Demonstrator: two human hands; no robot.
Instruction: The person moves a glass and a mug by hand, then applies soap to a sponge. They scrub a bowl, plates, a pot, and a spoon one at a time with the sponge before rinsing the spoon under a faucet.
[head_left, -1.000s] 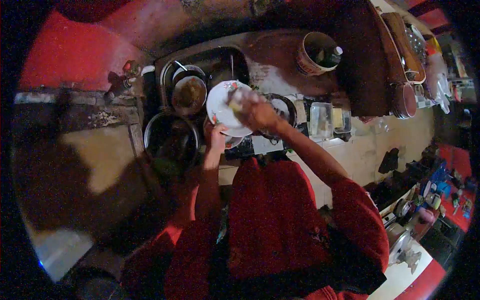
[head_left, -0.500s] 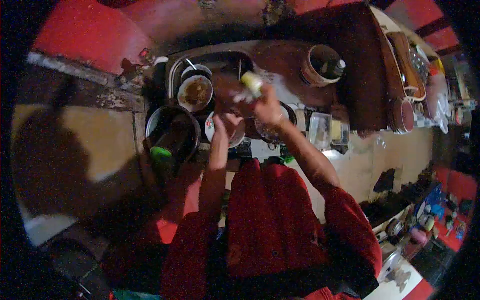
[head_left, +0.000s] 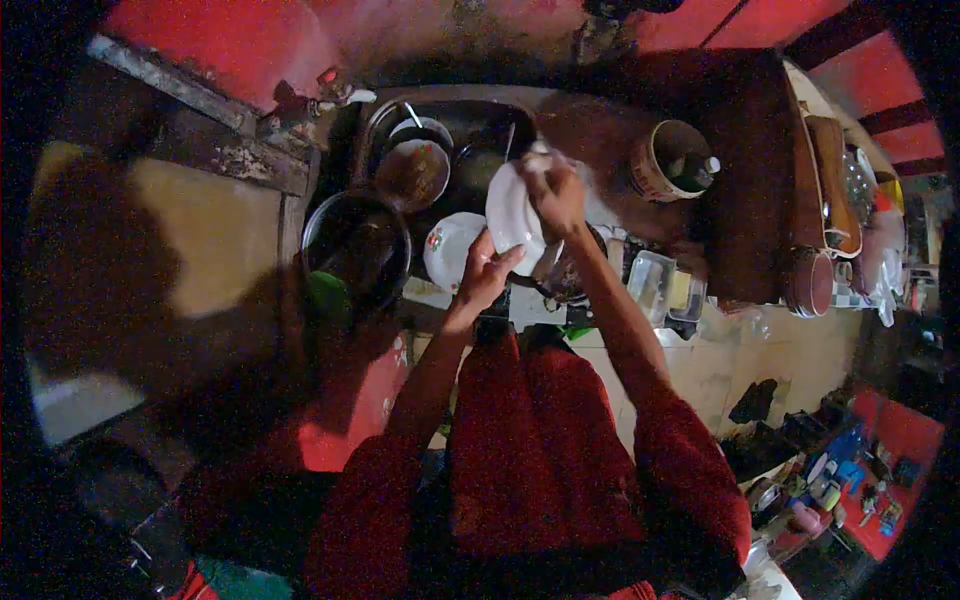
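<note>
Beside the sink (head_left: 460, 97), on the side nearest the body, the left hand (head_left: 485, 277) reaches forward, fingers gripping the lower rim of a tilted white plate (head_left: 512, 212). Angled across it from the right, the right hand (head_left: 556, 195) bends over its far edge, fingers curled; what they clasp is too blurred to tell. Another plate (head_left: 452, 250) lies close to the sink's near edge. Right of the sink, bare surface (head_left: 595, 125) stretches to a bucket (head_left: 675, 162).

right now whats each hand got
Left hand: closed on the lower edge of a white plate.
Right hand: at the plate's far side; its grip is too blurred to tell.
</note>
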